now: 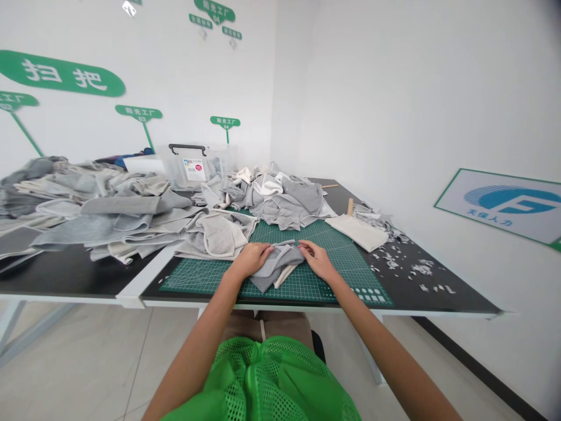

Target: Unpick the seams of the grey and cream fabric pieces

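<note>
A small grey cloth bundle (pixel 278 261), with a cream strip along its lower right edge, lay just below the centre of the frame, between the fingers of both hands. The left hand (pixel 253 259) reached its upper left edge, fingers close together over the fabric and thumb toward the middle. The right hand (pixel 319 261) met its upper right edge, fingers curved and slightly parted; whether either hand pinched the cloth could not be told. Beneath lay a green cutting mat (pixel 197 279). Beyond it, a heap of grey and white cloths (pixel 298 202) rose above the centre, and a larger pile (pixel 123 204) filled the left. A folded cream cloth (pixel 358 232) sat right of centre, near pale scraps (pixel 423 268). A clear plastic box (pixel 175 172) stood behind, upper left of centre.
</note>
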`<move>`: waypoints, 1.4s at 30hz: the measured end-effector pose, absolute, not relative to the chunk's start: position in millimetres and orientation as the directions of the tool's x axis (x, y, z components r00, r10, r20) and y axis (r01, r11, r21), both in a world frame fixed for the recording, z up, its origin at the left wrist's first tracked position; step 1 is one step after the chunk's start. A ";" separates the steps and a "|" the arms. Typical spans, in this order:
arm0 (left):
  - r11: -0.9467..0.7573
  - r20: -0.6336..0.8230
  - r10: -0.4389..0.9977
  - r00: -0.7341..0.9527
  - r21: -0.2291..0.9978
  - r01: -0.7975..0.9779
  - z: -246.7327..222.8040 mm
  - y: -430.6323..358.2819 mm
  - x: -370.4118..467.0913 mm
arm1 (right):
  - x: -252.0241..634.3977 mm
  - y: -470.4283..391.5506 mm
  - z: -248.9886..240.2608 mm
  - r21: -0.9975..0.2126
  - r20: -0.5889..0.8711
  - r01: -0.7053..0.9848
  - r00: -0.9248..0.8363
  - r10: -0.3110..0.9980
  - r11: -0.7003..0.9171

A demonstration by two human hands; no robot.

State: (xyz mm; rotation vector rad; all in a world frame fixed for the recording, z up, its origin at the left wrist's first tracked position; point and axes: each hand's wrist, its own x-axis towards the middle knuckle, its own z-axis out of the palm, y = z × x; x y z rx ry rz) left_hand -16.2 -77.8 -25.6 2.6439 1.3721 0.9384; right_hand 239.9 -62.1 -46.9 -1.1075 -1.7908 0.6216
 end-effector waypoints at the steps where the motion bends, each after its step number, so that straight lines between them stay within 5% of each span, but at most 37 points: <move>1: -0.612 0.499 0.752 0.431 0.282 0.739 -25.2 -78.3 -16.2 | 239.8 -61.9 -47.0 -0.777 0.436 0.420 -0.180 0.882 0.469; 42: -0.624 0.574 0.742 0.347 0.403 0.669 -24.2 -80.4 -16.6 | 239.5 -63.6 -45.2 -0.810 0.426 0.373 -0.159 0.891 0.453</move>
